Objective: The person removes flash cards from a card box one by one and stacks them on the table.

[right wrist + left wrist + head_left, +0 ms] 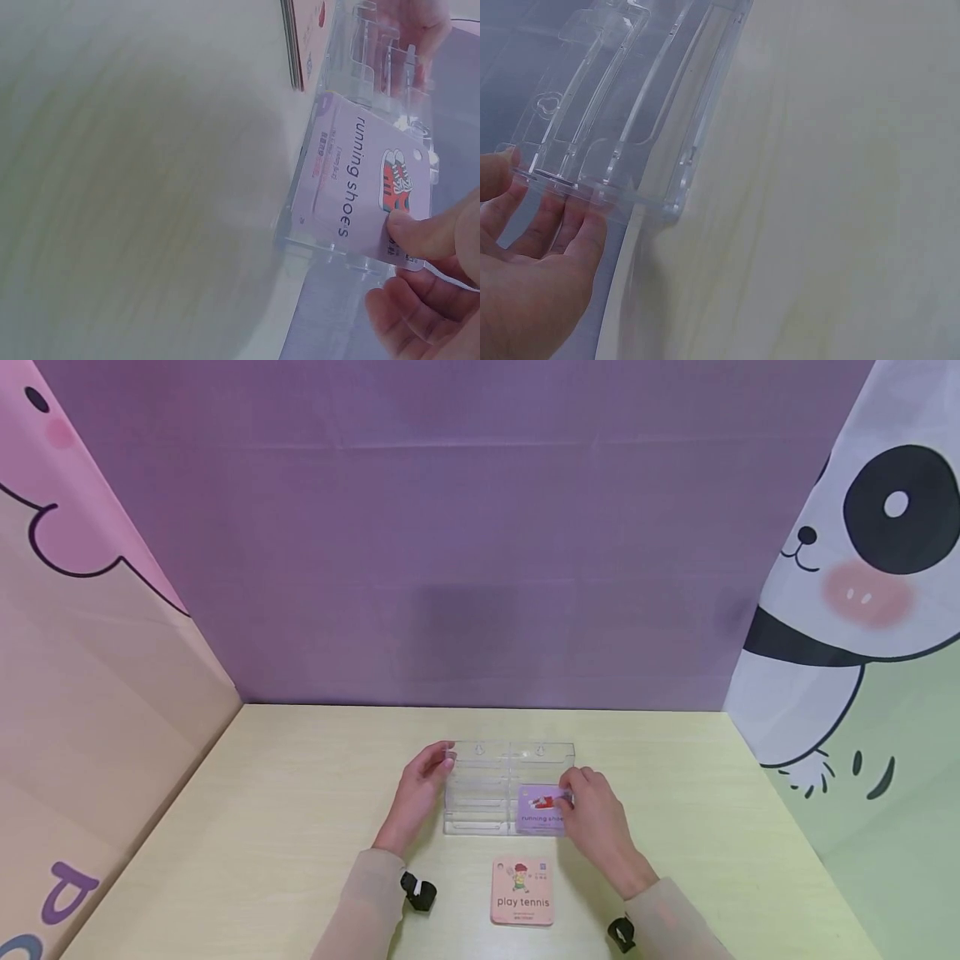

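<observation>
Nearest of all, pale sleeves (360,893) reach in from the bottom of the head view, a small black fitting (418,893) beside each wrist; between the forearms a pink card stack (522,892) lies flat, "play tennis" printed on top beneath a cartoon player; just beyond it, here's the action: the right hand (602,822) has the lilac "running shoes" card (538,810) pinched by one edge, thumb on the printed face, fingers behind; that card stands at the lower right pocket of the clear rack (477,789), though how deep it sits I can't tell; across at the rack's left side, the left hand (420,781) is clamped on the plastic edge, bracing it by the look of things; so the step in hand, I'd judge, is slotting this card in; what the move calls for is a gentle downward press, lower edge behind the clear lip, rack held steady, and only then a release; under it all runs the table (262,860), pale and faintly grained, narrowing away to a purple backdrop (480,527) with soft creases across it; on the left flank, a side panel (112,635) with a pink character; on the right, a big printed panda (802,602) over pale green.
</observation>
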Tool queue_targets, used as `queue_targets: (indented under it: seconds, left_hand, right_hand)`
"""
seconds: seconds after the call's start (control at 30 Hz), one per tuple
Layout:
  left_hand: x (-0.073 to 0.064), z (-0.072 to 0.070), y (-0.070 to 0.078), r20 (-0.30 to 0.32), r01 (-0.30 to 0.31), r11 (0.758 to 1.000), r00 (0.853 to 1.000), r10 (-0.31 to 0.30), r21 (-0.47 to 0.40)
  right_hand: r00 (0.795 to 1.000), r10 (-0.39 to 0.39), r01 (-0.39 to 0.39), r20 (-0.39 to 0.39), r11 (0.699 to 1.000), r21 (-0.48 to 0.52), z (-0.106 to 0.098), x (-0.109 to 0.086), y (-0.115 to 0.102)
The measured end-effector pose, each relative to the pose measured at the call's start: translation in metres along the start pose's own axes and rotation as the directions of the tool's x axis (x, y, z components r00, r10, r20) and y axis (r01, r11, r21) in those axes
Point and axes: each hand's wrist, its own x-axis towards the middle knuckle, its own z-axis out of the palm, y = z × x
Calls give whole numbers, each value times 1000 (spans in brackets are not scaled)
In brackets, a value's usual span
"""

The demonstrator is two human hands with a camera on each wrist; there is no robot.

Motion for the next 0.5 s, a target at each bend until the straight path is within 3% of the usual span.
queue_targets:
  seconds: [0.5]
  left_hand:
    - [-1, 1, 0, -1, 9, 1000, 1000, -9, 10]
  right_hand:
    - [996, 61, -65, 60, 995, 71, -9, 2, 0]
